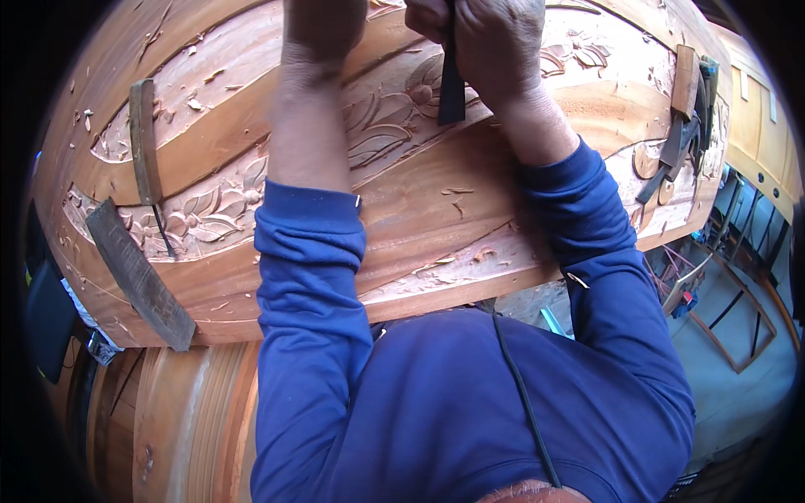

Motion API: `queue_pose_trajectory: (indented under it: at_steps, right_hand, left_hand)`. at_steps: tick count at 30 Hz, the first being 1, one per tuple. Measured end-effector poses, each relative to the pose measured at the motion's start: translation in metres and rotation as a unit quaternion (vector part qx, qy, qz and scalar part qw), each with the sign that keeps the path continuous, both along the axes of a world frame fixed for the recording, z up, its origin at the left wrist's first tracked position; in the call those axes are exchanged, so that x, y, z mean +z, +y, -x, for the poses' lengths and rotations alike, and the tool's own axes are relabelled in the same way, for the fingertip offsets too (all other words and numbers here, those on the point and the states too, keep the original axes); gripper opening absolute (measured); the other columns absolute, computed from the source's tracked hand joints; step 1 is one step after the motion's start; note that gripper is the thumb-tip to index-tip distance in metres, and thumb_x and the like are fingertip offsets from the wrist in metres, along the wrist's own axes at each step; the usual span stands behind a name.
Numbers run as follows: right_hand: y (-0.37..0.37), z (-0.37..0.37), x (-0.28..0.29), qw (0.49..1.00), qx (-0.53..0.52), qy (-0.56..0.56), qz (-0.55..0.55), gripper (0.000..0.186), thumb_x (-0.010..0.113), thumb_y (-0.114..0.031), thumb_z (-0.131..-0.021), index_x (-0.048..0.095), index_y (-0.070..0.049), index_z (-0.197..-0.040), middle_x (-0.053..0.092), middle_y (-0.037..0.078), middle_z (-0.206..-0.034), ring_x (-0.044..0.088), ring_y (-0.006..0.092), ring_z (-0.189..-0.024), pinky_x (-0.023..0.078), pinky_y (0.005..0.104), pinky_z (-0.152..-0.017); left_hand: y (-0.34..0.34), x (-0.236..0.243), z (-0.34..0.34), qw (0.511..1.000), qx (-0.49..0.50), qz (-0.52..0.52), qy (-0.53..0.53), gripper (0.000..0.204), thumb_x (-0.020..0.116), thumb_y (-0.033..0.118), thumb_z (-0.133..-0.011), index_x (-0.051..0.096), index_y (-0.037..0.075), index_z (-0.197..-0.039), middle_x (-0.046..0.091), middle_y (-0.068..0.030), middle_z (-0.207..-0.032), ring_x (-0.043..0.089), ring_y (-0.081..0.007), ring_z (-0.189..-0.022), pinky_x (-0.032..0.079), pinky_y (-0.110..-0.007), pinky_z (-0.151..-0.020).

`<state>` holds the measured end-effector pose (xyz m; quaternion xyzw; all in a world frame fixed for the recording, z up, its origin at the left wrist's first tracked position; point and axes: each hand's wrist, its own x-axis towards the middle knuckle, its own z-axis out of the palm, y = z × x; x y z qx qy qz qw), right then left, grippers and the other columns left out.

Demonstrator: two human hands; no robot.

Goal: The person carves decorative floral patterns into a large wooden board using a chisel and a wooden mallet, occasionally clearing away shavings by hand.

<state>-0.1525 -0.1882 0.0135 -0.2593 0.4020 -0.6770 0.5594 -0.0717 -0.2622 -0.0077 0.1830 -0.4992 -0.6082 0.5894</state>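
Observation:
My right hand (501,38) is closed around a dark, flat, bar-like tool (452,94) at the top of the view. The tool's squared end hangs below the fingers, over the carving; its other end is out of sight. My left hand (325,23) is left of it, blurred and cut off by the upper edge, so its fingers do not show. Beneath both arms lies a wooden panel (453,205) carved in relief with flowers and leaves (381,134). Pale shavings are scattered over it.
A wood-handled tool with a thin shaft (143,138) and a grey wooden strip (138,272) lie on the panel's left. Several dark tools (677,151) and a wooden block (684,81) are bunched at its right. A wooden frame (738,365) is on the floor.

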Motion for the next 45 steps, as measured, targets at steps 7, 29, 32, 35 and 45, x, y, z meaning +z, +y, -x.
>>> queue_pose_trajectory:
  at_steps: [7, 29, 32, 35, 45]
  right_hand:
    - [-0.001, -0.007, -0.006, 0.999, 0.003, 0.025, -0.019, 0.025, 0.053, -0.029, -0.111, 0.065, -0.008, -0.119, 0.047, -0.007, -0.066, 0.04, 0.0025, -0.047, 0.03, 0.0196, -0.041]
    - [-0.002, -0.01, 0.007, 1.0, 0.0, 0.004, -0.024, 0.022, 0.054, -0.037, -0.11, 0.057, -0.016, -0.115, 0.049, -0.005, -0.074, 0.042, 0.0038, -0.05, 0.03, 0.0193, -0.042]
    - [-0.001, -0.008, 0.003, 0.998, 0.026, -0.046, 0.025, 0.025, 0.054, -0.034, -0.11, 0.059, -0.013, -0.123, 0.048, -0.005, -0.072, 0.041, 0.0035, -0.048, 0.03, 0.02, -0.041]
    - [-0.001, -0.01, -0.005, 1.0, 0.006, 0.011, 0.001, 0.026, 0.053, -0.033, -0.111, 0.062, -0.011, -0.119, 0.047, -0.005, -0.069, 0.04, 0.0032, -0.048, 0.03, 0.0198, -0.041]
    - [-0.011, -0.031, -0.022, 0.993, 0.11, -0.024, -0.023, 0.026, 0.055, -0.033, -0.11, 0.066, -0.009, -0.115, 0.05, -0.01, -0.075, 0.04, -0.0001, -0.058, 0.033, 0.0177, -0.051]
  left_hand:
    - [-0.006, -0.008, -0.004, 0.997, -0.032, -0.067, 0.014, 0.02, 0.062, 0.021, -0.106, 0.067, 0.005, -0.117, 0.072, -0.0046, -0.106, 0.07, -0.0089, -0.092, 0.056, -0.024, -0.078]
    - [0.0, 0.012, -0.009, 0.996, 0.016, -0.084, 0.024, 0.064, 0.036, 0.049, -0.11, 0.054, -0.003, -0.141, 0.066, -0.0175, -0.13, 0.068, -0.0257, -0.111, 0.054, -0.037, -0.096]
    - [-0.014, -0.002, -0.013, 0.992, -0.1, -0.017, 0.074, 0.058, 0.038, 0.044, -0.111, 0.056, -0.004, -0.139, 0.065, -0.0172, -0.132, 0.067, -0.0246, -0.114, 0.054, -0.039, -0.1]
    - [-0.014, -0.012, -0.011, 0.999, -0.039, 0.002, 0.036, 0.038, 0.052, 0.03, -0.109, 0.062, 0.001, -0.131, 0.07, -0.012, -0.122, 0.07, -0.0186, -0.105, 0.059, -0.032, -0.087]
    - [-0.027, -0.029, -0.041, 0.981, 0.156, 0.067, -0.097, 0.02, 0.053, 0.016, -0.105, 0.068, 0.004, -0.099, 0.067, -0.002, -0.088, 0.067, -0.012, -0.082, 0.056, -0.027, -0.071]
